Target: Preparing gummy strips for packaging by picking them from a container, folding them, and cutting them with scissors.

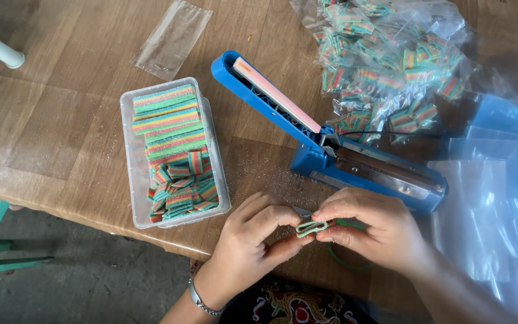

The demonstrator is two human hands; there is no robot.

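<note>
Both my hands meet at the table's near edge over a small folded strip of rainbow sour candy (311,227). My left hand (253,240) pinches its left end between thumb and forefinger. Fingers of my right hand (374,227) close over its right end. A scrap of clear plastic (301,211) shows just above the candy between the hands. A silver bracelet (201,300) circles my left wrist.
A clear plastic box (132,157) of rainbow candy strips stands left of the hands. A blue heat sealer (325,138), its arm raised, lies behind them. Bagged candies (391,66) are heaped at the back right, clear bags (487,204) at the right, one empty bag (172,39) at the back.
</note>
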